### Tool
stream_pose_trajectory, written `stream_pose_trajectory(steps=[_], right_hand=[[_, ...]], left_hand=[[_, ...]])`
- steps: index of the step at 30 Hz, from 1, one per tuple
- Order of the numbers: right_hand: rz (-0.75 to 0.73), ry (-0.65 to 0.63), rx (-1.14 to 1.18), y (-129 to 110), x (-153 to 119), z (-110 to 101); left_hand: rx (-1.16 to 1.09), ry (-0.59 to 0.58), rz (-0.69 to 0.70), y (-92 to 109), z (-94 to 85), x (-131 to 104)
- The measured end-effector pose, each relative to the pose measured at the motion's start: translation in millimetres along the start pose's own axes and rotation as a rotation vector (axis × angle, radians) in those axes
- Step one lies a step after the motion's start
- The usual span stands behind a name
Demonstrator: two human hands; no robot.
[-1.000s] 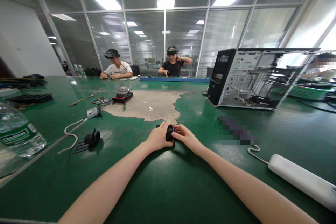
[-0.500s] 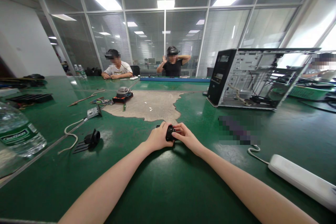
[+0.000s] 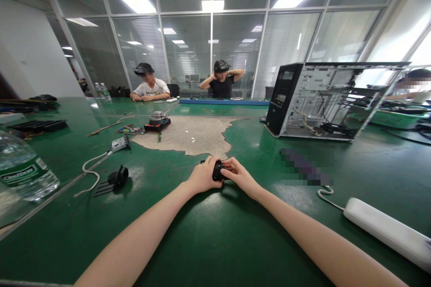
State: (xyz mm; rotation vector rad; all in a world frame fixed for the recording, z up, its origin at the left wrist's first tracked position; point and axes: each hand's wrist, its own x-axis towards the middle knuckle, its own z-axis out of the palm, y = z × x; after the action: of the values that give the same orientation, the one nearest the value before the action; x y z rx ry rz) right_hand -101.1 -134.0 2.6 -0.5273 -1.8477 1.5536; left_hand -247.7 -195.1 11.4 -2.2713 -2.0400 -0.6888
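Between my two hands, just above the green table, is a small black rounded part; its exact kind does not show. My left hand wraps round it from the left, thumb underneath. From the other side, my right hand grips it with thumb and bent fingers. Much of the part is hidden by my fingers. To the left lies another black part with a round end and flat prongs.
An opened computer case stands at the right, near a white power strip. At the left are a water bottle, a white cord and a metal bracket. Two people sit across the table, a third at far right.
My hands and the black part look the same. Across the table, the person in black has moved a raised hand closer to the head.
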Motion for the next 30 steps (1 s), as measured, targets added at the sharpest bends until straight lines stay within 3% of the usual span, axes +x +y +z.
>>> stream_pose_trajectory(steps=[4, 11, 21, 27, 30], right_hand=[[0.024, 0.027, -0.032, 3.5, 3.0, -0.6], [-0.014, -0.083, 0.029, -0.6, -0.7, -4.2], [0.039, 0.032, -0.02, 1.2, 1.7, -1.2], [-0.032, -0.087, 0.033, 0.6, -0.3, -5.4], [-0.038, -0.084, 0.029, -1.4, -1.5, -4.9]], left_hand=[[-0.007, 0.011, 0.015, -1.4, 2.1, 0.8], [0.002, 0.012, 0.021, -3.1, 2.4, 0.4], [0.0, -0.006, -0.004, 1.2, -0.5, 0.8], [-0.003, -0.025, -0.013, 1.2, -1.7, 0.5], [-0.001, -0.012, 0.0, 0.5, -0.7, 0.6]])
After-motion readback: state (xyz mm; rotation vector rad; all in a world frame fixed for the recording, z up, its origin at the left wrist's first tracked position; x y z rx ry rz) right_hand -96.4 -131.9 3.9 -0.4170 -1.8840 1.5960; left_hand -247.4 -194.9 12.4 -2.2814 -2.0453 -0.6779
